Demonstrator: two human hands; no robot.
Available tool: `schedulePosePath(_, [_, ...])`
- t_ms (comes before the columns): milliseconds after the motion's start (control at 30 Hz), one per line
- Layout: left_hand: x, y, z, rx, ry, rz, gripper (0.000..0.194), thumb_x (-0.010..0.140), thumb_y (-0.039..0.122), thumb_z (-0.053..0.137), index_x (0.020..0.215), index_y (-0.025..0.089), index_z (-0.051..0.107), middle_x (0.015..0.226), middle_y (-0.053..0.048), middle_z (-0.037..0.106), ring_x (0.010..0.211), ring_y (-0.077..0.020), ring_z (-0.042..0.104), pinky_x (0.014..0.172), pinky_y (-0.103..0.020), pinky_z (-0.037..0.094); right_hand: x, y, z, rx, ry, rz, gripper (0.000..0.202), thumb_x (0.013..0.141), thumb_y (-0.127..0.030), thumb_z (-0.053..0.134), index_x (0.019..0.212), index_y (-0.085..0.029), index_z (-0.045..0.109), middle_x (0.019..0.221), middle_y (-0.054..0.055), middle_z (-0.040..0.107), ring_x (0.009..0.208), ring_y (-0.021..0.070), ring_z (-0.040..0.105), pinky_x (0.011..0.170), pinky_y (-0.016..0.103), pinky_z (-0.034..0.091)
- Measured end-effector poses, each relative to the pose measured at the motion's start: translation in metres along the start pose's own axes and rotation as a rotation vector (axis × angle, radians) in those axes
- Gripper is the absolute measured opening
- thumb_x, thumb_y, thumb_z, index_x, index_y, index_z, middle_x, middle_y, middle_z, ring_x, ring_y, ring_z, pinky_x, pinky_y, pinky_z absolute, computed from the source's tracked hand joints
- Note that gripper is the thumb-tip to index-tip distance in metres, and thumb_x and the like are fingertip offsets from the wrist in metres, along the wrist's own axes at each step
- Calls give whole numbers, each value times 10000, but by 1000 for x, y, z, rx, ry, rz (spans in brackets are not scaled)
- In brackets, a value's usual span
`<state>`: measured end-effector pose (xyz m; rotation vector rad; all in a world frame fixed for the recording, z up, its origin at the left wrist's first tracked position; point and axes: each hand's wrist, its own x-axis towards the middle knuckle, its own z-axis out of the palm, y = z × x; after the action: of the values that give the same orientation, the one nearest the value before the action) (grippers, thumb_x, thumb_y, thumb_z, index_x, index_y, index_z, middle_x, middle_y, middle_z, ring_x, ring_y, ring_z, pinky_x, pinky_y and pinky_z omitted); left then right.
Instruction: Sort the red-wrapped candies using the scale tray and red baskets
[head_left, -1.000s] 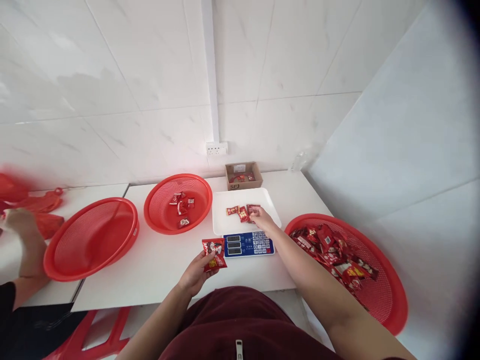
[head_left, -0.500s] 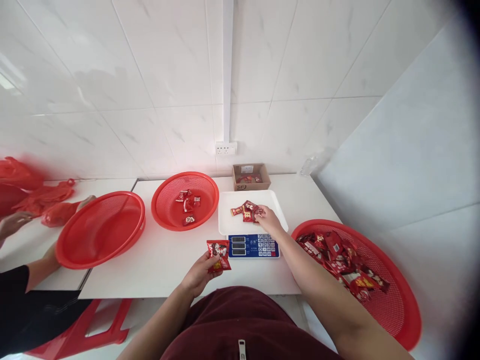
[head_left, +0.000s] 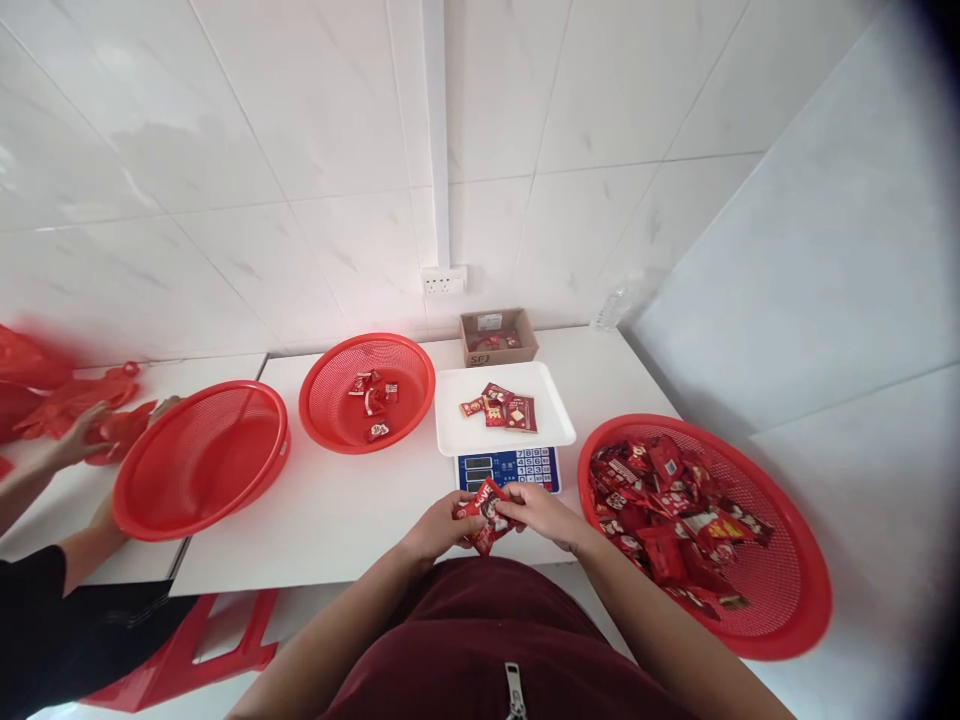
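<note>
Both my hands hold a red printed snack packet close in front of my body, at the near side of the scale. My left hand grips its left side, with the thumb over the front. On the right side, my right hand pinches it. Beyond the hands stands a digital scale with a blue keypad and a white tray. Several small red packets lie on that tray. How many packets are between my hands I cannot tell.
To the right is a red basket full of red packets. A red basket with several packets stands left of the scale, another red basket farther left. Behind the scale sits a cardboard box. A co-worker's hands handle red bags.
My right hand has left the tray and come back to the packet in my left hand. That packet has moved right, towards my body. A dark red packet now lies flat on the tray.
</note>
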<state>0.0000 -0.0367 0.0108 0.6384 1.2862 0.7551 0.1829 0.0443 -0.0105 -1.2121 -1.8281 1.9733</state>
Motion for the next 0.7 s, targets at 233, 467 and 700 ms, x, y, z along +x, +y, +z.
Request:
schedulePosePath(233, [-3,-1,-19,-110,168,-38,456,711,377,675,1082,174,504,1042,-104,597,847,-160,588,762,-302,440,30,-11,-47,464,501,121,226,720,-394,674,796,-195,602,805,39,680,702,148,631,565,242,507])
schedulePosePath(467, [-9,-10,-27,-113,139,-74,425,682,395,686,1015,172,543,1007,-89,602,848,-156,574,787,-316,422,23,-16,-50,520,475,223,210,778,-275,652,971,-200,614,1003,68,695,795,146,667,617,215,537])
schedulePosePath(700, [-10,-12,-29,-106,159,-70,377,686,408,681,947,173,542,971,-73,610,823,-140,573,771,-294,421,-17,28,-40,423,441,244,144,784,-303,640,883,-200,663,895,51,707,752,123,648,656,218,507])
